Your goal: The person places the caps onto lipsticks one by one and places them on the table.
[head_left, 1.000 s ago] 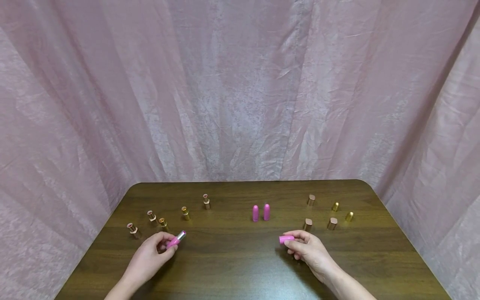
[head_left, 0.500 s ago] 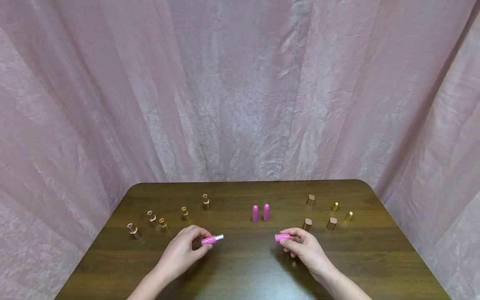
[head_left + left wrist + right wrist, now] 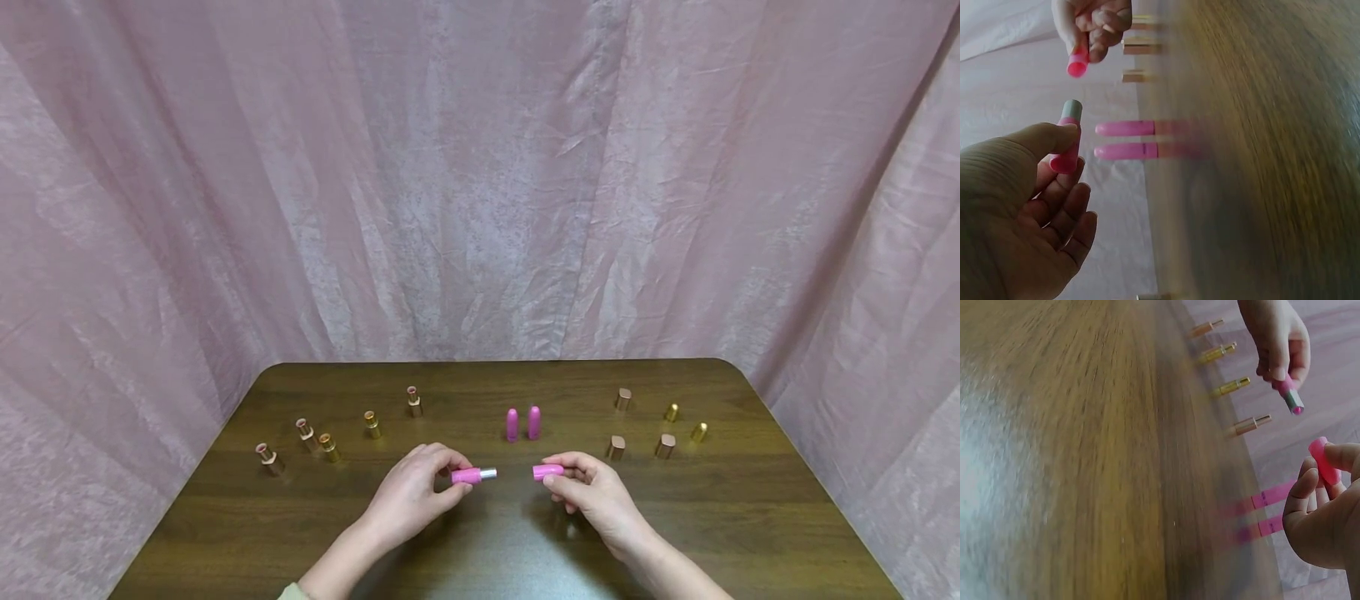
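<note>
Between thumb and fingers my left hand (image 3: 412, 493) pinches a pink lipstick tube (image 3: 467, 476) by its base, its silver collar pointing right. A bit of pink lipstick shows inside the collar in the right wrist view. My right hand (image 3: 596, 497) pinches a pink lipstick cap (image 3: 548, 472), its hollow mouth turned left toward the tube, as the left wrist view shows. A short gap lies between the tube and the cap, which are roughly in line above the table. Behind them stand two capped pink lipsticks (image 3: 512, 425), upright side by side.
On the left of the wooden table (image 3: 480, 550) stand several uncapped lipsticks, some rose-gold (image 3: 268, 459), others gold (image 3: 328, 447). Rose-gold caps (image 3: 617, 447) and two gold caps (image 3: 699, 432) stand on the right. A pink curtain (image 3: 480, 183) hangs behind.
My left hand has carried the lipstick tube rightward to the middle and turned it level. My right hand has moved slightly left with the cap, narrowing the gap.
</note>
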`<move>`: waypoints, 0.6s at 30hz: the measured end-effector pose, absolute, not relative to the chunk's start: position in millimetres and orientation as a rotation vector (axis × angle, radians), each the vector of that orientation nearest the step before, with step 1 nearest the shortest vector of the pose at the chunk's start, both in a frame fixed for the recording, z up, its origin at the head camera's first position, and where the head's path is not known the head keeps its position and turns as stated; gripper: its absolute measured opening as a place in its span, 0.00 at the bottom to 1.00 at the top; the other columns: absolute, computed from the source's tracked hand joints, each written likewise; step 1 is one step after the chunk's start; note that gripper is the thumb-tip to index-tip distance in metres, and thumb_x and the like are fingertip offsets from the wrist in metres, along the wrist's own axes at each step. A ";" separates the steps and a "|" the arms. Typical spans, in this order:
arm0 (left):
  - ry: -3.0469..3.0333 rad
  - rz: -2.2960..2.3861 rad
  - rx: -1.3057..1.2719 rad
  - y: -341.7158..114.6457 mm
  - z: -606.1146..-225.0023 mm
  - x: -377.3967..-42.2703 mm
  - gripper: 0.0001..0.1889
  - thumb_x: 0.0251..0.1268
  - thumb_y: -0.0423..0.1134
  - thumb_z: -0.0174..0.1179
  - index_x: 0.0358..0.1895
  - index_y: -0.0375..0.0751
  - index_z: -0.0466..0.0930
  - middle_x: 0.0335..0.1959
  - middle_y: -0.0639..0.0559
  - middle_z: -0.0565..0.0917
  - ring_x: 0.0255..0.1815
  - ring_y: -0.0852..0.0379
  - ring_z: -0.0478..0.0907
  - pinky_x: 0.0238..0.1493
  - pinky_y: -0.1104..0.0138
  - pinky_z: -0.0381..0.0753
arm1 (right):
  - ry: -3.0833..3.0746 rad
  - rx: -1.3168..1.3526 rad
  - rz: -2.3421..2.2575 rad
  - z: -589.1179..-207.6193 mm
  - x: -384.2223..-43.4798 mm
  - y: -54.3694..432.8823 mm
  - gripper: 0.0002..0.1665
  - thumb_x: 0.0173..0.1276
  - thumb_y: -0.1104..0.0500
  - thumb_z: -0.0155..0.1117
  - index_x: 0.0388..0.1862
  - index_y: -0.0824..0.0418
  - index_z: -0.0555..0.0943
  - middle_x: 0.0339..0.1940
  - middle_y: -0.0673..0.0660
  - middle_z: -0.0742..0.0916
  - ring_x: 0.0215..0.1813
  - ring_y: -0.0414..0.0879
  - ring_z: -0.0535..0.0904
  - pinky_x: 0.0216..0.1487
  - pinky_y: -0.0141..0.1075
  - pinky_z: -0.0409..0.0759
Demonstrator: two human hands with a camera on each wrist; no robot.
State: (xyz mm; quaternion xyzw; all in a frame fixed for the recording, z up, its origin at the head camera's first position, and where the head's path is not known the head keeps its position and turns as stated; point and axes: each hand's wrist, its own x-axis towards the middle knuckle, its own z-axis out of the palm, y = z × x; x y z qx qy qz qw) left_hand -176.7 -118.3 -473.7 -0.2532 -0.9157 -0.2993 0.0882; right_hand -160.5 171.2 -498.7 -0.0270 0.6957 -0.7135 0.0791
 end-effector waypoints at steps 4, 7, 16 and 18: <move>-2.733 -0.891 -0.776 -110.7 -474.6 -178.1 0.09 0.60 0.44 0.74 0.41 0.61 0.85 0.37 0.72 0.79 0.41 0.64 0.75 0.43 0.65 0.77 | 2.072 -0.109 -2.136 -499.2 -161.2 165.6 0.25 0.65 0.64 0.72 0.58 0.75 0.78 0.42 0.64 0.88 0.32 0.42 0.79 0.30 0.30 0.74; -2.736 -0.901 -0.788 -106.3 -475.2 -178.6 0.09 0.61 0.45 0.74 0.41 0.62 0.85 0.37 0.72 0.79 0.41 0.63 0.75 0.44 0.65 0.77 | 2.069 -0.128 -2.130 -500.3 -162.0 161.4 0.26 0.64 0.64 0.72 0.58 0.75 0.78 0.41 0.62 0.88 0.33 0.43 0.79 0.30 0.30 0.74; -2.743 -0.914 -0.817 -99.0 -474.8 -176.9 0.09 0.60 0.45 0.74 0.42 0.60 0.85 0.36 0.71 0.79 0.39 0.62 0.75 0.43 0.65 0.76 | 2.062 -0.161 -2.102 -501.3 -161.5 153.0 0.26 0.64 0.63 0.73 0.58 0.75 0.78 0.38 0.57 0.88 0.33 0.43 0.80 0.29 0.29 0.74; -2.747 -0.920 -0.815 -98.7 -475.3 -176.9 0.10 0.60 0.44 0.74 0.42 0.60 0.85 0.35 0.71 0.79 0.40 0.61 0.75 0.43 0.65 0.76 | 2.060 -0.161 -2.098 -501.0 -161.0 152.1 0.26 0.64 0.63 0.73 0.57 0.74 0.78 0.38 0.57 0.87 0.34 0.44 0.80 0.30 0.29 0.74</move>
